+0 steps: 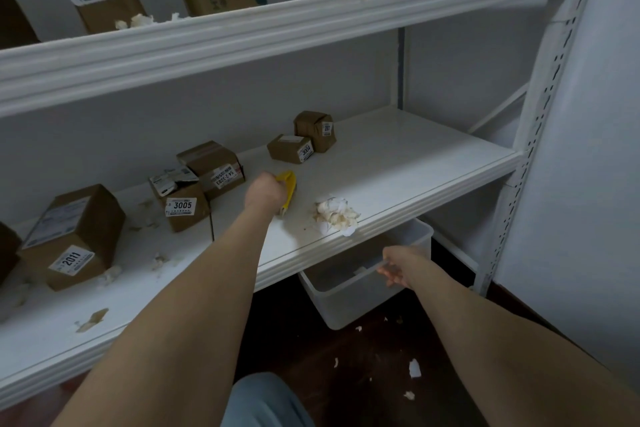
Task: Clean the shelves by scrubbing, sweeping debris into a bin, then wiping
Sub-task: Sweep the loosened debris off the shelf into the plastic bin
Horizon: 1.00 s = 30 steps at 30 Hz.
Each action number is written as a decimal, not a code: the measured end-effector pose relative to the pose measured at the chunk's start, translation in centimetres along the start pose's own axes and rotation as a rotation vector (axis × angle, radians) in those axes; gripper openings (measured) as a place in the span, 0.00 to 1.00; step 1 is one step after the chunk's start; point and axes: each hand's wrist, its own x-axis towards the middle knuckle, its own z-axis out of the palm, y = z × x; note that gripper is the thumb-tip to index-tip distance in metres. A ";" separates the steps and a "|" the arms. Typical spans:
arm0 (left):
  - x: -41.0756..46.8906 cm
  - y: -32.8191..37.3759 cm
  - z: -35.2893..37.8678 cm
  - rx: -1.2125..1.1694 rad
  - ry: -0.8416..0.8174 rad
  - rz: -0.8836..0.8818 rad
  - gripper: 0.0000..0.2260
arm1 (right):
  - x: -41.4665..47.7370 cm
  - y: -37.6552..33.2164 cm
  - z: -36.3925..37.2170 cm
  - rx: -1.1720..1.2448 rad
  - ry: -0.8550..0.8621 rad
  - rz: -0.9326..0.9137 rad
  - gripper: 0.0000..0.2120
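While the left hand (265,191) grips a yellow scraper (288,188) beside edge debris (335,214), right fingers (389,270) clasp the bin (349,302) rim.

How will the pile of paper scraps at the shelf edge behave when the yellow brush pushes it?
The paper scraps look thin and crumpled, so probably light and loose. They overhang the shelf edge, so some may scatter past the clear bin.

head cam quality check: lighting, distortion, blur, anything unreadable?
Head view: dim, flat indoor light, no glare; wide-angle bowing curves the upper shelf edge; right hand on the clear bin is motion-smeared; left hand with the yellow brush is sharper; floor under the shelf is near black; small label print is unreadable.
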 end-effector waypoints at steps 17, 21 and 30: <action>-1.6 0.5 1.2 -0.130 -0.076 -0.182 0.16 | -0.2 0.3 0.1 0.025 0.007 -0.001 0.06; -1.6 1.0 1.5 -0.125 -0.081 -0.120 0.14 | -0.3 0.3 0.2 0.026 -0.009 0.004 0.07; -1.1 0.9 1.4 -0.152 -0.004 -0.065 0.14 | 0.0 0.5 -0.3 0.029 0.012 0.007 0.09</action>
